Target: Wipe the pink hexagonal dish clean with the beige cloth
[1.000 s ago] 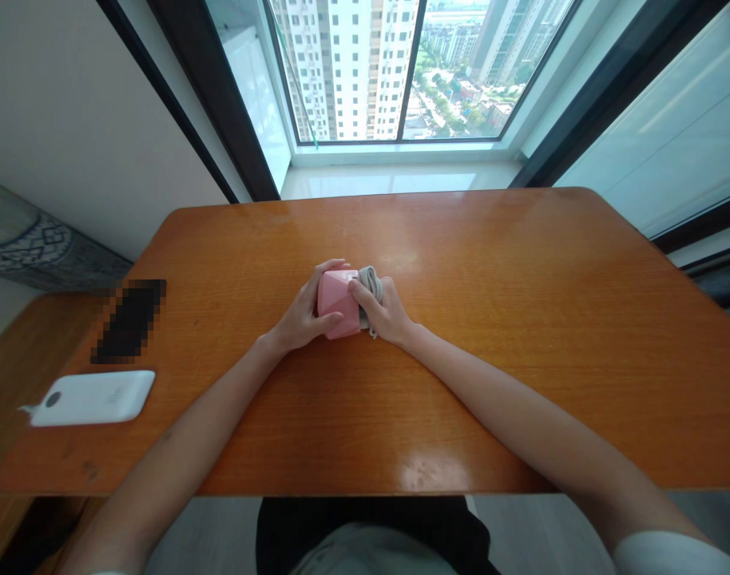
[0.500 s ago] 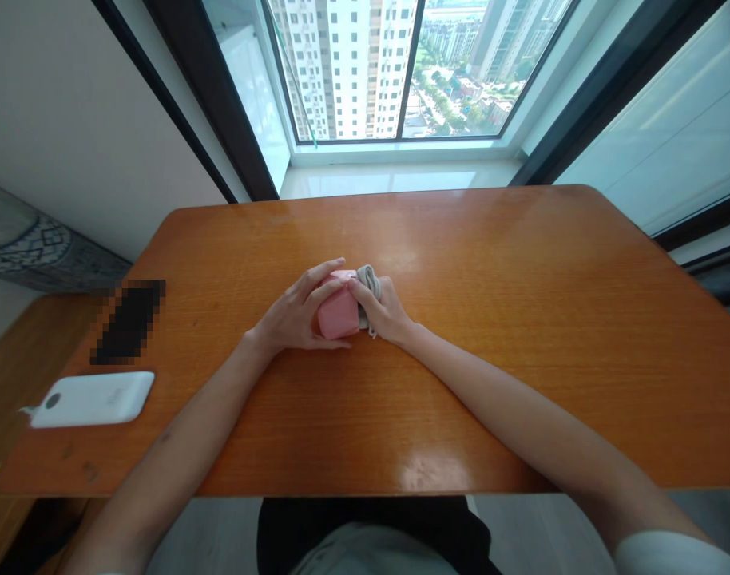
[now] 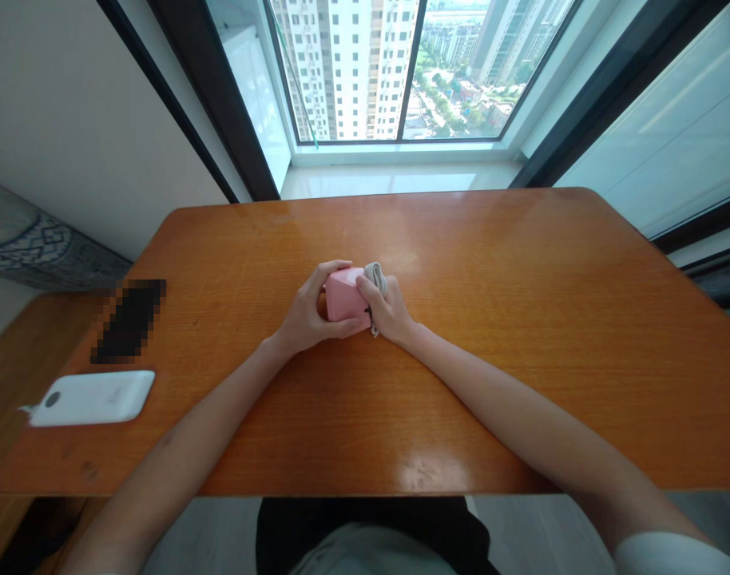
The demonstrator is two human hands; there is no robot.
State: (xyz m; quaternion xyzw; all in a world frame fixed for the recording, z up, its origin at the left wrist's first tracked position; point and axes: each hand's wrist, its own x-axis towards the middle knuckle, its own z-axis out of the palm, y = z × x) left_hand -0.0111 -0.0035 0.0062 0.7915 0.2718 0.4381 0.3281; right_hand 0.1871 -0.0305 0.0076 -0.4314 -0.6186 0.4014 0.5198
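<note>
A small pink box-like object is held just above or on the wooden table, near its middle; I cannot tell what kind of thing it is. My left hand is wrapped round its left side, thumb along the near edge and fingers over the far edge. On its right side, my right hand pinches a bundle of coiled pale grey cord against the pink object, thumb on top. A short loop of the cord hangs below the right thumb. The right fingers are partly hidden.
At the table's left lies a white rounded flat device with a cable at its left end. Behind it is a dark pixelated patch. A window stands beyond the far table edge, and a wooden bench is at the left.
My left hand has shifted and closed more around the pink object, its thumb now against the near side. The pink object has turned and moved slightly right, with more of its top showing.
</note>
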